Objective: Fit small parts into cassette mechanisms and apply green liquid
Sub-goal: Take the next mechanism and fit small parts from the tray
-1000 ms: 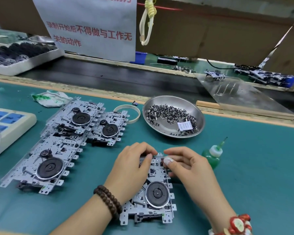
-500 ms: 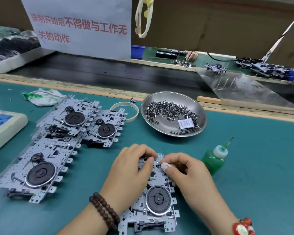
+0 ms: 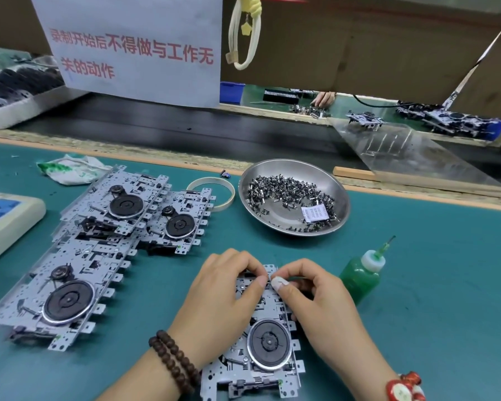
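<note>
Both hands, left (image 3: pixel 223 296) and right (image 3: pixel 321 299), curl their grip on the top end of the cassette mechanism (image 3: pixel 261 342) on the desk (image 3: pixel 431 328); green bottle (image 3: pixel 360 273) just right, parts dish (image 3: pixel 294 196) beyond.

A teal-green mat (image 3: pixel 417 328) covers the workbench, edged on its far side by a worn wooden strip (image 3: pixel 156 159). Just beyond that strip runs a dark conveyor belt (image 3: pixel 185 131). Above the belt hangs a white paper sign (image 3: pixel 133 47) printed with red Chinese characters, fixed to a brown cardboard partition (image 3: pixel 373 41). A cream cord loop (image 3: pixel 245 33) dangles beside the sign. Through the gap under the partition shows a second green bench (image 3: pixel 344 102). A clear plastic sheet (image 3: pixel 411 151) slopes over the belt's right end. Lighting is even and flat.
</note>
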The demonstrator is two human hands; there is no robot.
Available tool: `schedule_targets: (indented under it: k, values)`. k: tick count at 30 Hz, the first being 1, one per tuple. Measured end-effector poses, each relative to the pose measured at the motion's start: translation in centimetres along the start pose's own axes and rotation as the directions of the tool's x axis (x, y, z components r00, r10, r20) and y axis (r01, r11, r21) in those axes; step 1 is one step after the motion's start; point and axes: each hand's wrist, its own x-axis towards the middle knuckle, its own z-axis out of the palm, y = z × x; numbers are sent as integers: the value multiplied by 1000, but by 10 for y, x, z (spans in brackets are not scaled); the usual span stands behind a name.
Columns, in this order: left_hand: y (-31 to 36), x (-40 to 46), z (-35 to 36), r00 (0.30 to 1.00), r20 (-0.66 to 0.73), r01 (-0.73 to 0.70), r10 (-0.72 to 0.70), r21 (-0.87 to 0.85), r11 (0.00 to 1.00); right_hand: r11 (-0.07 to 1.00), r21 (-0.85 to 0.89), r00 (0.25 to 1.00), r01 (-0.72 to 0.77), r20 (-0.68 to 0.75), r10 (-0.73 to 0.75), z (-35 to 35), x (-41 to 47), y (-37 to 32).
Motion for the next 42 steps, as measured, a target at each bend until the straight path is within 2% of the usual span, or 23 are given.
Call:
schedule_targets:
  k: [6,13,18,27,32,35,39,42]
  values:
    - [0,1,1,1000,0,29,-29,-14,999,1000,-29,1000,12,-16,-12,1,-2,-1]
    - [0,2,0,999,7,36,-36,-16,999,975,199,994,-96,74,83,3,-5,0]
    - [-1,1,0,999,1,32,-32,-17,999,961,244,991,-127,75,112,3,-2,-2]
    - [1,-1,-1,1000,0,-1,1,-22,1000,958,244,989,-151,47,144,6,-1,-9]
    - [3,-5,-4,997,19,-71,71,1,997,949,255,983,-185,34,182,8,0,-11]
    - [3,-6,-5,992,19,-127,126,79,989,944,269,981,-191,34,189,8,0,-10]
    - [5,-8,-4,989,12,-146,146,168,975,965,222,990,-143,55,134,7,-5,-10]
    - [7,-7,-4,994,-10,-107,110,148,983,991,118,996,-59,66,52,4,-22,-9]
